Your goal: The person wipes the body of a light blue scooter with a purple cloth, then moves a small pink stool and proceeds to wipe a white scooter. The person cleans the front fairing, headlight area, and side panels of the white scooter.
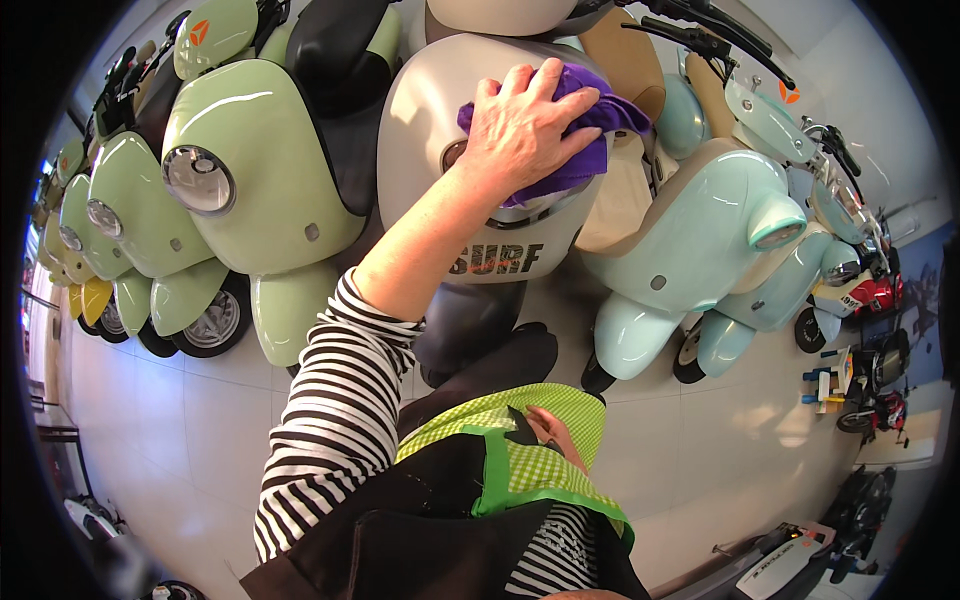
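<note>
My left hand presses a crumpled purple cloth onto the rounded front panel of a pale beige scooter. Its fingers are spread over the cloth, which covers part of the headlight area. Dark "SURF" lettering marks the panel below. Low in front of my body, my right hand rests by a green checked apron; its fingers are partly curled near a dark piece, and whether it grips anything is unclear.
Light green scooters stand in a row at the left. Pale blue scooters are close by on the right, with handlebars reaching out above them. A small table-like stand and motorcycles are farther right. Light floor tiles show below.
</note>
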{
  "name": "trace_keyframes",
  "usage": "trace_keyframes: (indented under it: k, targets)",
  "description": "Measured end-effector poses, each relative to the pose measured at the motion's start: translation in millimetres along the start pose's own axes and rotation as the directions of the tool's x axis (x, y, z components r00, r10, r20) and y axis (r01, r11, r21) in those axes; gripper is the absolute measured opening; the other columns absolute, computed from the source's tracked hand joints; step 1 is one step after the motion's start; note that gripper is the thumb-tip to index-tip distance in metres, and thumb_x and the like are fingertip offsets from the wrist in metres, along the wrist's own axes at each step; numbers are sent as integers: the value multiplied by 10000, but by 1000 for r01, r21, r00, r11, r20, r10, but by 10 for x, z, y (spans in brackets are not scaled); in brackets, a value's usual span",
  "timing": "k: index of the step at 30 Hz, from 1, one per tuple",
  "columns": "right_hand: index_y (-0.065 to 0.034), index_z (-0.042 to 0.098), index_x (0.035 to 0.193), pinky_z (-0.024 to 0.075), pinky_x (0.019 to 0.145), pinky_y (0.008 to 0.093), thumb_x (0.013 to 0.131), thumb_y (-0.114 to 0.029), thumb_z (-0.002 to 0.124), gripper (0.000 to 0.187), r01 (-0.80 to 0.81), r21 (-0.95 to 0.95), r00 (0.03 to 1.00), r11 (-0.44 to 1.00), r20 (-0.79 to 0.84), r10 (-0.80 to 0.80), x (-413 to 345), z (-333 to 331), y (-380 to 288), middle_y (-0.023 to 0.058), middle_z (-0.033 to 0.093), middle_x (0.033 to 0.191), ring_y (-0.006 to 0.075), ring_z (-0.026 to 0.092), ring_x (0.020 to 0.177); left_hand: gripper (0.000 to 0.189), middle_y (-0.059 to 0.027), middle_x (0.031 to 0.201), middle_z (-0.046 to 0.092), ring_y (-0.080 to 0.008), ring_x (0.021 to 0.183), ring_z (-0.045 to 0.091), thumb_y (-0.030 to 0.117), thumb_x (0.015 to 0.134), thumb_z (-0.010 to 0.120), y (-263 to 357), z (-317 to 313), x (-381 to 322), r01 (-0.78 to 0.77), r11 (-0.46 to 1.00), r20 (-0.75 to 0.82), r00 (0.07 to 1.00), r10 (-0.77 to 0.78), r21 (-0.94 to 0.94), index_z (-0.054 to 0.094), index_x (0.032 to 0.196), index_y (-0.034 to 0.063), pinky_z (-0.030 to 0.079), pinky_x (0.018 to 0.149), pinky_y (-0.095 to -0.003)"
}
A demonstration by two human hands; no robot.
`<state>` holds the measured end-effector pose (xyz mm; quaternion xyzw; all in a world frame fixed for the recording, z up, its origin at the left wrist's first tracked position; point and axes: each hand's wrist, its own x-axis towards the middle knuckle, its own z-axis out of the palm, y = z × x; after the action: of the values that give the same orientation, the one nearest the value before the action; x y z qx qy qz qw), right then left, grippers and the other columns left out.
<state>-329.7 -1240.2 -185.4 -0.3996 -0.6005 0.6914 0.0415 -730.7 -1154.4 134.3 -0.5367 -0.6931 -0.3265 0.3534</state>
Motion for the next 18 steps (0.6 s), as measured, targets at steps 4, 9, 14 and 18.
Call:
trace_keyframes:
  k: [4,9,14,18]
  targets:
    - [-21,566,1331,537,826,288,982,-187,634,393,-53,316,976,947,-183,115,-11,-167,438,74,673,1141,155,647,1009,263,-16,1176,618,-255,1080,581,458,902,642,-111,129,150,93,996,74,993,-93,13,734,1066,274,447,827,-450]
    - [-49,590,1296,576,787,323,983,-161,624,334,-63,551,921,832,-289,261,-78,-338,586,74,661,1117,163,659,953,275,-60,1170,619,-292,1095,571,450,917,632,-307,86,160,219,976,-64,973,-220,-19,732,1040,225,459,853,-481]
    - [-54,586,1304,577,801,331,990,-155,611,331,-67,500,925,864,-293,242,-108,-315,637,72,658,1132,165,660,950,305,-128,1145,648,-358,1070,594,374,962,584,-961,24,-21,448,889,-121,881,-457,-92,709,1148,166,480,947,-451]
    - [-58,587,1307,569,831,341,991,-159,612,333,-103,521,927,847,-259,273,-60,-374,695,69,661,1140,171,660,966,336,-128,1215,615,-357,1136,560,415,962,575,-1420,302,-542,539,824,-296,770,-566,-173,697,1162,175,470,941,-475]
